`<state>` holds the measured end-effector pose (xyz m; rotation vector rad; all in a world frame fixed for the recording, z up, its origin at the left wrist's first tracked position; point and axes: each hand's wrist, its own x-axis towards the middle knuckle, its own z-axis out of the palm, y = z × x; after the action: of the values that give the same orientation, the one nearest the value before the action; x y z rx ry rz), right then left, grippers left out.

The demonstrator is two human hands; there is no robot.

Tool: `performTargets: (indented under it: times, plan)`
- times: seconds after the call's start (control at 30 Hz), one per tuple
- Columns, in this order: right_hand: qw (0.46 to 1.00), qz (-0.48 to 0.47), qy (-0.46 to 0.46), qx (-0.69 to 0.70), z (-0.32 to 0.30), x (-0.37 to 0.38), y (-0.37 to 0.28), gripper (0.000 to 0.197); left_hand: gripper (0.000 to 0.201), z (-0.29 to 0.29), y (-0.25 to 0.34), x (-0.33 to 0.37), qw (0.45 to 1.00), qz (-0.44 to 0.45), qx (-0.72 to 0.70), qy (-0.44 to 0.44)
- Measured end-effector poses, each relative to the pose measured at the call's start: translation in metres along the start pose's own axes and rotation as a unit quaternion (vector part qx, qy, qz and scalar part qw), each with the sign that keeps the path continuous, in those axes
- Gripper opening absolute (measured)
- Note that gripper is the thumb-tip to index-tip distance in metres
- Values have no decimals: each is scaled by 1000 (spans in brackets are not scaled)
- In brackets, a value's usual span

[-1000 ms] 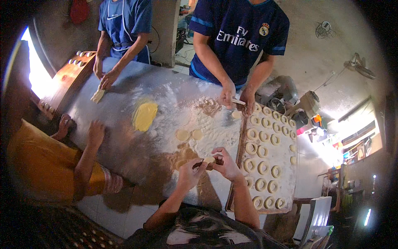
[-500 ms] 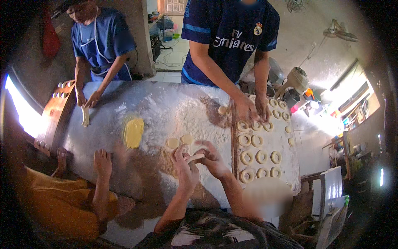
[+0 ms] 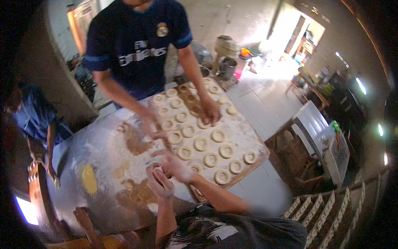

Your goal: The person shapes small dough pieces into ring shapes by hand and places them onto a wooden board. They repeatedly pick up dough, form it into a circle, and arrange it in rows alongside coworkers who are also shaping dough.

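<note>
Between the hands, pale dough shows, long axis unclear.

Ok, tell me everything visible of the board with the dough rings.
The board is four-cornered, with a brown, wooden-looking edge and a pale, floury surface. It lies at the right end of the table, slanted in view. Dough rings lie in rows on it; near its right edge lies a round piece with no visible hole. A co-worker's hand reaches among them. The person's right forearm crosses the near left corner; contact is unclear.
</note>
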<state>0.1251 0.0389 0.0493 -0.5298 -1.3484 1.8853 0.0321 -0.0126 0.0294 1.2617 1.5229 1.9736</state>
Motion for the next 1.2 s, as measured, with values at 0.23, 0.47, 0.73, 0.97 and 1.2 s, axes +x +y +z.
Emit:
performTargets:
  times: [0.23,0.47,0.73,0.97,1.2]
  plan:
    - [994,-5,101,35,-103,-69,-27,43,30,94,23,-35,974,-15,159,-160]
    - [969,-87,199,-117,-173,-141,-53,51,17,190,50,-74,946,-105,75,-296]
    - [940,-70,309,124,-243,-208,-86,54,24,290,42,-111,898,20,148,-414]
    - [929,-129,311,153,-281,-241,-88,70,36,332,47,-134,875,-32,101,-472]
    - [824,133,509,-208,-329,-246,-86,92,51,375,22,-126,816,-3,325,-478]
